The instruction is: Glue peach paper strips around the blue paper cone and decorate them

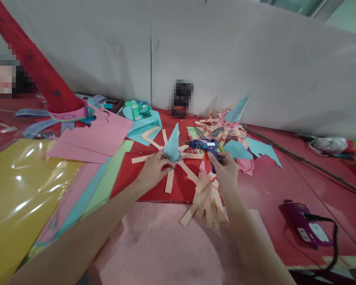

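Note:
A light blue paper cone (172,145) stands upright on a red sheet (130,174), with cream paper strips (169,182) spread out around its base. My left hand (156,165) is closed at the lower left of the cone, its fingers gripping the base edge. In my right hand (226,168) is a dark blue glue gun (206,145), held by its handle with the nozzle pointing left towards the cone. A pile of loose cream strips (207,198) lies below the glue gun, close to my right wrist.
Behind on the right stands a finished-looking blue cone (237,111) with patterned strips. Pink sheets (91,138), a shiny yellow sheet (26,190) and a tall red cone (53,79) are on the left. A purple power strip (308,223) and a long stick (302,156) lie on the right.

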`<state>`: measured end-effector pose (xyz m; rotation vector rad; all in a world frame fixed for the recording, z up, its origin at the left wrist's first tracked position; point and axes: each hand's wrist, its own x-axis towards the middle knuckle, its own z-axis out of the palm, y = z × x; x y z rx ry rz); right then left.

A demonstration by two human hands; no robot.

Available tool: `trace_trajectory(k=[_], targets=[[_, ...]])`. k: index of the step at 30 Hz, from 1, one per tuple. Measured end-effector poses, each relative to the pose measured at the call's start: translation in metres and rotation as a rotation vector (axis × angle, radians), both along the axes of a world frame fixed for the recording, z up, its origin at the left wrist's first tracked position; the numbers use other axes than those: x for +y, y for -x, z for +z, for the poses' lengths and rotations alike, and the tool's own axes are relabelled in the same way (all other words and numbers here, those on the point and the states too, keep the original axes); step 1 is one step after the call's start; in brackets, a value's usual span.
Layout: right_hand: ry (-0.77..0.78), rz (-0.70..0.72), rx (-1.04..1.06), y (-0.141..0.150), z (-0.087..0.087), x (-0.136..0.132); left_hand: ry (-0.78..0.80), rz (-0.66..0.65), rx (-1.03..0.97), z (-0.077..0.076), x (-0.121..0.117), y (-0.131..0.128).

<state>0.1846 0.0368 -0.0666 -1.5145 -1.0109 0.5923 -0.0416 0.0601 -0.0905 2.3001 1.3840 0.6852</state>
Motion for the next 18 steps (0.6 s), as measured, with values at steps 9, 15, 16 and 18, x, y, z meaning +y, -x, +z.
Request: trace_trajectory(k=[9, 15, 16, 18], targets=[[0.002, -0.005, 0.011, -0.0004, -0.0001, 0.0008, 0.029, 0.020, 0.006, 0.0039, -0.0024, -0.0013], [0.012, -0.002, 0.022, 0.0028, 0.0027, -0.0008, 0.047, 0.018, -0.012, 0.0061, -0.0036, -0.0016], [0.010, -0.004, 0.018, 0.0027, 0.0025, -0.0008, 0.042, 0.027, -0.003, 0.0067, -0.0042, -0.0018], [0.008, -0.009, 0.003, 0.0001, 0.0020, -0.0001, 0.029, 0.030, 0.012, 0.0074, -0.0051, -0.0020]])
